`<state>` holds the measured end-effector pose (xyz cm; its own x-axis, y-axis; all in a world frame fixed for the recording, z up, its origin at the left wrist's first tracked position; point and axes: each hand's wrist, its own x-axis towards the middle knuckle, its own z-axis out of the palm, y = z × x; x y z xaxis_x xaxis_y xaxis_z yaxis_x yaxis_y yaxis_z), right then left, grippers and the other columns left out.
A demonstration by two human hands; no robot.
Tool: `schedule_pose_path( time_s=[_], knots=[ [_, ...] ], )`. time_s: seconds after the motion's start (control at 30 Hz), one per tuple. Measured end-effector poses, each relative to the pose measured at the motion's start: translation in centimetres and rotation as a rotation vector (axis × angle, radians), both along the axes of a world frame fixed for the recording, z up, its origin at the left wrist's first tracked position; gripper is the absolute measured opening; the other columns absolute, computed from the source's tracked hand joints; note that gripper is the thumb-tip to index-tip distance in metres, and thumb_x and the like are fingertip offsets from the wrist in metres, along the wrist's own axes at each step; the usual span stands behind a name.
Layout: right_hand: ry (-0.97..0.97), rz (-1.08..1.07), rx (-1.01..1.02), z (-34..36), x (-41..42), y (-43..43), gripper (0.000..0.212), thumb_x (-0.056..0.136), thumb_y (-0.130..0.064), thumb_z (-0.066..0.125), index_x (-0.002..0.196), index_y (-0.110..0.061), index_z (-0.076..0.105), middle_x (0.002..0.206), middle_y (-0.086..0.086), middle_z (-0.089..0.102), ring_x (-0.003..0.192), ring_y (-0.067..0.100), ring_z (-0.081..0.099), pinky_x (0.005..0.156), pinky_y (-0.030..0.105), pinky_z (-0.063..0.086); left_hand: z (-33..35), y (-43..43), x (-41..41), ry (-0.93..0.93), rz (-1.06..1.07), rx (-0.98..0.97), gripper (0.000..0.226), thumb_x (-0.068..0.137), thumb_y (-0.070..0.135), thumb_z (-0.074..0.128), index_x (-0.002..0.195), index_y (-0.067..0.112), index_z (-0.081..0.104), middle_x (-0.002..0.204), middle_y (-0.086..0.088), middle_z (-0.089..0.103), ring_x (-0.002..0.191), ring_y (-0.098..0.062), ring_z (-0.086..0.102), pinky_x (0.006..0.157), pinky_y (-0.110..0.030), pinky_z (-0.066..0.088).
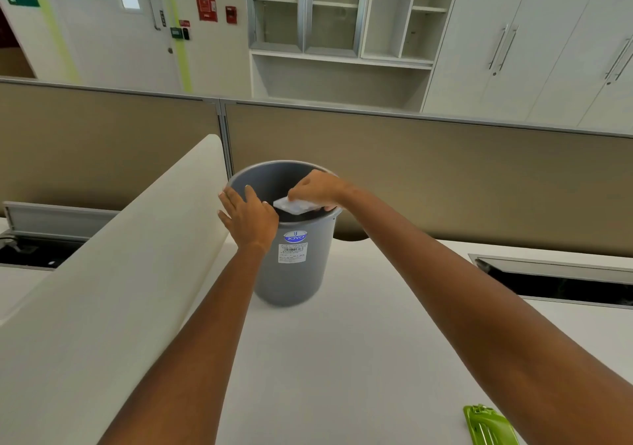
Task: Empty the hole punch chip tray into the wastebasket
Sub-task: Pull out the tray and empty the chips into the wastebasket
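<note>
A grey wastebasket with a blue sticker and a barcode label stands on the white desk. My left hand rests flat on the near left part of its rim, fingers spread. My right hand holds a small clear plastic chip tray over the basket's opening, just inside the near rim. The green hole punch lies on the desk at the bottom right, partly cut off by the frame edge.
A cream curved divider runs along the left of the desk. Brown partition panels stand behind the basket. Open cable troughs sit at the right and far left. Cabinets and a door lie beyond.
</note>
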<state>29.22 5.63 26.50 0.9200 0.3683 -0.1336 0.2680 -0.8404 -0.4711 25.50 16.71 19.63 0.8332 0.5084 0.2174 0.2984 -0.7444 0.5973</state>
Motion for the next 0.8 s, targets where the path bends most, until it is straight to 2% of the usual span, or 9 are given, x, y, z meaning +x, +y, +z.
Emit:
schedule_pose_path(
  time_s=[0.03, 0.13, 0.2, 0.27, 0.37, 0.47, 0.6, 0.7, 0.8],
  knots=[
    [-0.017, 0.032, -0.087, 0.0, -0.2, 0.0, 0.031, 0.079, -0.041, 0.054, 0.063, -0.015, 0.061, 0.064, -0.002, 0.056, 0.06, 0.014, 0.053, 0.054, 0.024, 0.043, -0.1, -0.1, 0.0, 0.022, 0.006, -0.006, 0.052, 0.098, 0.022, 0.035, 0.145, 0.006, 0.02, 0.156, -0.021, 0.006, 0.144, -0.036, 0.002, 0.117, -0.049, 0.009],
    [0.054, 0.091, -0.185, 0.0, -0.5, -0.3, 0.018, 0.08, -0.031, 0.055, 0.073, -0.016, 0.063, 0.064, -0.002, 0.055, 0.061, 0.015, 0.052, 0.051, 0.022, 0.04, -0.2, -0.1, 0.1, 0.046, 0.024, 0.002, 0.054, 0.099, 0.026, 0.032, 0.145, 0.002, 0.017, 0.156, -0.02, 0.008, 0.144, -0.036, 0.005, 0.117, -0.047, 0.012],
    [0.094, 0.102, -0.156, 0.3, -0.7, -0.8, 0.018, 0.081, -0.028, 0.056, 0.082, -0.014, 0.068, 0.07, 0.001, 0.059, 0.068, 0.017, 0.056, 0.05, 0.02, 0.041, -0.2, -0.2, 0.1, 0.05, 0.031, 0.006, 0.055, 0.099, 0.027, 0.031, 0.144, 0.0, 0.018, 0.156, -0.02, 0.009, 0.144, -0.035, 0.007, 0.116, -0.047, 0.014],
    [0.097, 0.073, -0.082, 0.6, -0.9, -1.0, 0.029, 0.082, -0.029, 0.055, 0.099, -0.01, 0.07, 0.088, 0.005, 0.064, 0.08, 0.021, 0.06, 0.053, 0.021, 0.047, -0.2, -0.2, 0.1, 0.048, 0.036, 0.003, 0.055, 0.099, 0.028, 0.031, 0.144, -0.001, 0.019, 0.156, -0.02, 0.01, 0.144, -0.035, 0.008, 0.116, -0.047, 0.014],
    [0.005, -0.015, 0.011, 0.7, -0.9, -1.6, 0.043, 0.083, -0.034, 0.049, 0.104, -0.001, 0.067, 0.096, 0.013, 0.065, 0.087, 0.028, 0.063, 0.065, 0.028, 0.052, -0.2, -0.2, 0.0, 0.04, 0.032, -0.015, 0.053, 0.099, 0.028, 0.03, 0.143, -0.001, 0.021, 0.156, -0.02, 0.01, 0.144, -0.035, 0.007, 0.116, -0.048, 0.013],
    [0.143, -0.211, 0.453, 0.7, -0.6, -2.6, 0.041, 0.087, -0.028, 0.051, 0.116, 0.001, 0.058, 0.097, 0.011, 0.054, 0.082, 0.026, 0.055, 0.053, 0.026, 0.043, -0.3, -0.2, -0.2, 0.021, 0.03, -0.044, 0.054, 0.099, 0.029, 0.028, 0.144, 0.001, 0.019, 0.157, -0.019, 0.008, 0.145, -0.034, 0.006, 0.117, -0.047, 0.012],
    [0.442, -0.362, 1.004, 0.2, -1.5, -4.8, 0.04, 0.091, -0.029, 0.047, 0.126, -0.008, 0.048, 0.101, 0.013, 0.055, 0.073, 0.023, 0.056, 0.057, 0.028, 0.046, -0.7, -0.8, -1.1, -0.054, 0.025, -0.115, 0.055, 0.099, 0.03, 0.028, 0.145, 0.002, 0.018, 0.157, -0.018, 0.008, 0.145, -0.034, 0.008, 0.117, -0.047, 0.012],
    [0.638, -0.368, 1.337, -0.6, -2.9, -6.6, 0.031, 0.095, -0.029, 0.038, 0.119, -0.01, 0.046, 0.096, 0.015, 0.057, 0.078, 0.026, 0.057, 0.063, 0.032, 0.049, -1.1, -2.1, -2.4, -0.153, 0.011, -0.19, 0.054, 0.099, 0.028, 0.03, 0.145, 0.003, 0.018, 0.157, -0.018, 0.009, 0.144, -0.033, 0.011, 0.117, -0.046, 0.015],
    [0.714, -0.413, 1.586, -1.9, -5.1, -8.2, 0.03, 0.096, -0.028, 0.035, 0.113, -0.006, 0.045, 0.092, 0.019, 0.058, 0.079, 0.031, 0.059, 0.065, 0.037, 0.052, -1.7, -4.0, -4.5, -0.329, -0.021, -0.275, 0.051, 0.098, 0.022, 0.035, 0.144, 0.004, 0.023, 0.156, -0.017, 0.014, 0.143, -0.032, 0.017, 0.115, -0.044, 0.025]
  ],
)
